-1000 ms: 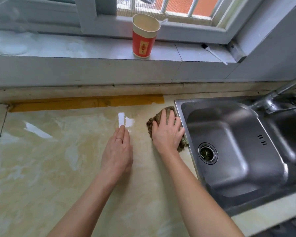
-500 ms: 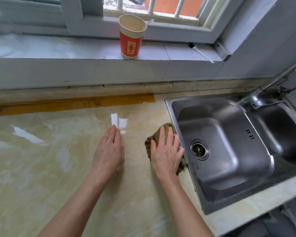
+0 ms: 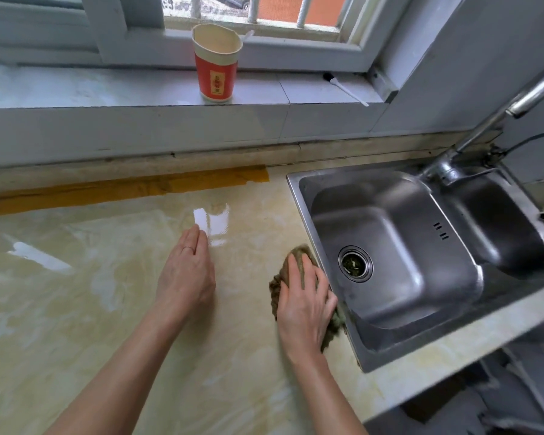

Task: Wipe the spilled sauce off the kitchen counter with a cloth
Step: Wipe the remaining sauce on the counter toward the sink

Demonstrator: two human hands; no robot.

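My right hand (image 3: 303, 304) presses flat on a brown-green cloth (image 3: 277, 287) lying on the glossy cream marble counter (image 3: 76, 309), right against the left rim of the sink. Most of the cloth is hidden under the palm. My left hand (image 3: 187, 274) rests flat on the counter to the left, fingers together, holding nothing, a ring on one finger. The counter around both hands looks wet and shiny; I cannot make out a distinct sauce spot. A yellow-brown strip (image 3: 123, 191) runs along the back edge of the counter.
A steel sink (image 3: 399, 189) with a drain holding green scraps sits to the right, its tap (image 3: 471, 142) at the back right. A red paper cup (image 3: 215, 65) and a white stick (image 3: 347, 89) lie on the tiled window sill behind.
My right hand has dragged the cloth toward me along the sink's left rim. My left hand stays flat on the counter. The camera view has shifted.
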